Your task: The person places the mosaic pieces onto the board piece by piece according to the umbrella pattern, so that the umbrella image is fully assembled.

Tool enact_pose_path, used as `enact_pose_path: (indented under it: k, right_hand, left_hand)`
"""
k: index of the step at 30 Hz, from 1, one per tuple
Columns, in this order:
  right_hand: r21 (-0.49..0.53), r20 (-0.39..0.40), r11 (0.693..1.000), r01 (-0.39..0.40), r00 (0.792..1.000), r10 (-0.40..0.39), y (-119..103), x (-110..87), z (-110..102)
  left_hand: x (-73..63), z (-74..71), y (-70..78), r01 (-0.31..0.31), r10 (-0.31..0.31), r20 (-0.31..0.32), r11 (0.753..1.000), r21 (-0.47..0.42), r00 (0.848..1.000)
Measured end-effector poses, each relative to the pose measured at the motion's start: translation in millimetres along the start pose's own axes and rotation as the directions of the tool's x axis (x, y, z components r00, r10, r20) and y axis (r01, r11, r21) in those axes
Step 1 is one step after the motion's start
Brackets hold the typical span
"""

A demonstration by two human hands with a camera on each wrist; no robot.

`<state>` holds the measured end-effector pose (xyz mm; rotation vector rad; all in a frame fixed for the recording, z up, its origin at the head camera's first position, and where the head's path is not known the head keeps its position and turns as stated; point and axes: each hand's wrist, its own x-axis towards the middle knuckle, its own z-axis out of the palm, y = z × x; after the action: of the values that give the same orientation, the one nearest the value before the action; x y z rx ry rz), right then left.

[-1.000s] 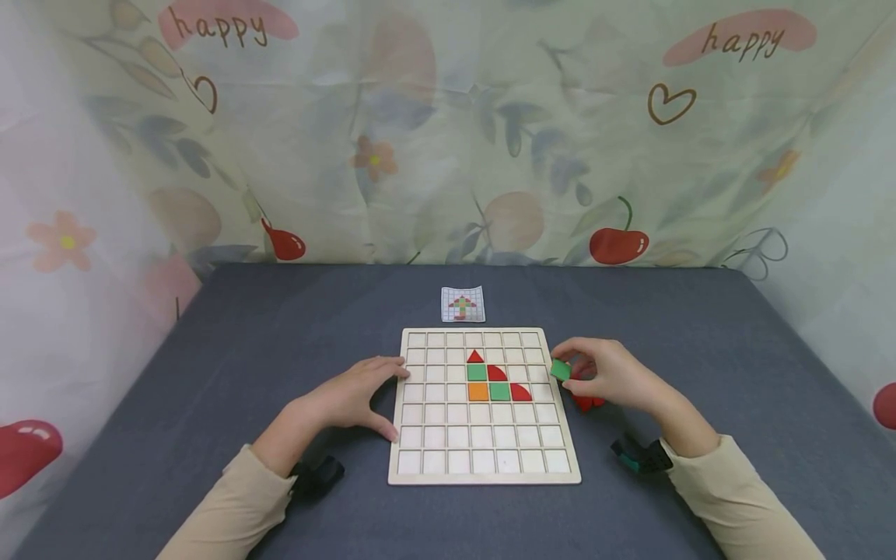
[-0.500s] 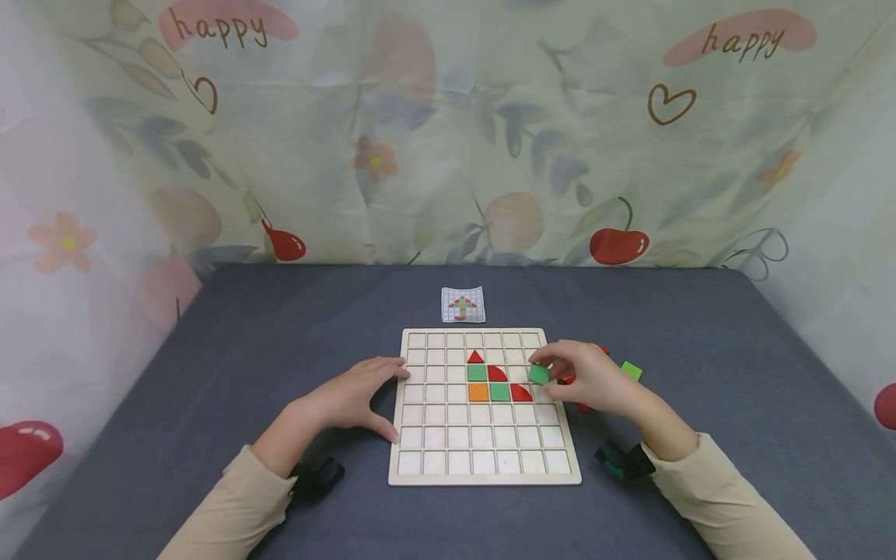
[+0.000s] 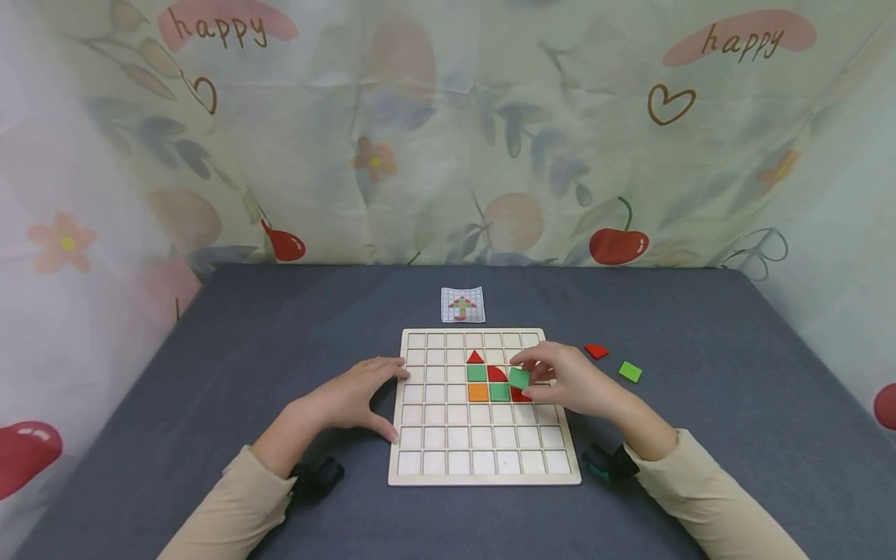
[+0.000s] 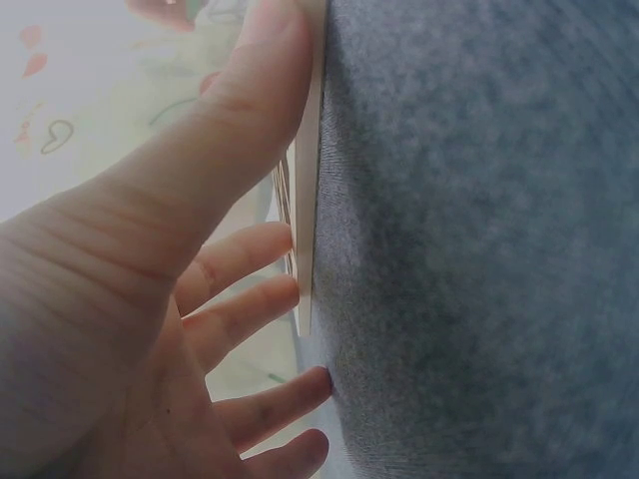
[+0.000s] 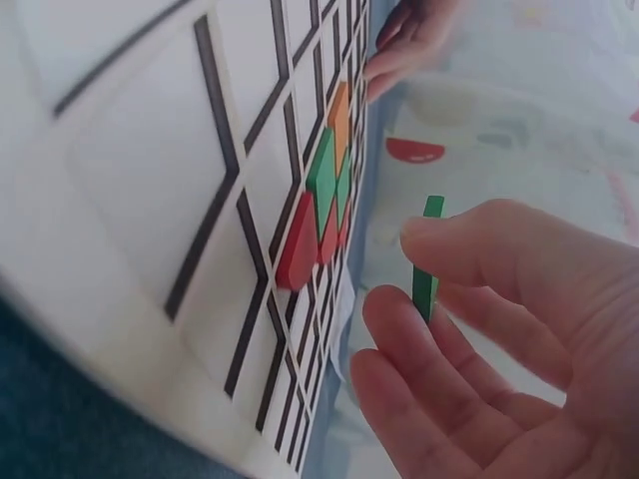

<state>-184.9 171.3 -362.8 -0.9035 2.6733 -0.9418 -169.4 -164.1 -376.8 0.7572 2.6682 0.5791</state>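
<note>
My right hand [image 3: 570,379] pinches a green square tile [image 3: 519,378] between thumb and fingers, over the right side of the wooden grid board [image 3: 448,479]. In the right wrist view the green tile [image 5: 426,269] is seen edge-on, apart from the board. Pieces lie in the grid: a red triangle [image 3: 475,358], a green square [image 3: 477,372], an orange square [image 3: 478,393], another green square [image 3: 500,392] and a red quarter-circle [image 3: 496,374]. A second red quarter-circle [image 3: 521,395] is partly covered by the held tile. My left hand [image 3: 350,395] rests with spread fingers and thumb against the board's left edge.
Behind the board lies a small card [image 3: 463,304] printed with a coloured grid pattern. To the right, a red piece [image 3: 596,351] and a light green square [image 3: 630,372] lie on the dark tablecloth [image 3: 315,311]. A patterned curtain [image 3: 448,155] hangs behind the table.
My right hand has carried the green tile leftward from beside the board to above the grid, uncovering the loose red and light green pieces. My left hand has stayed still.
</note>
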Motion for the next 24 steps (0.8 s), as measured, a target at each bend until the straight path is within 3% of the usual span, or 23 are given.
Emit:
enact_pose_path:
  k: [24]
  right_hand:
    - [0.030, 0.040, 1.000, -0.004, 0.999, 0.002, -24, 26.9, 24]
  left_hand:
    - [0.8, 1.5, 0.1, 0.015, -0.015, 0.006, 1.000, -0.013, 1.000]
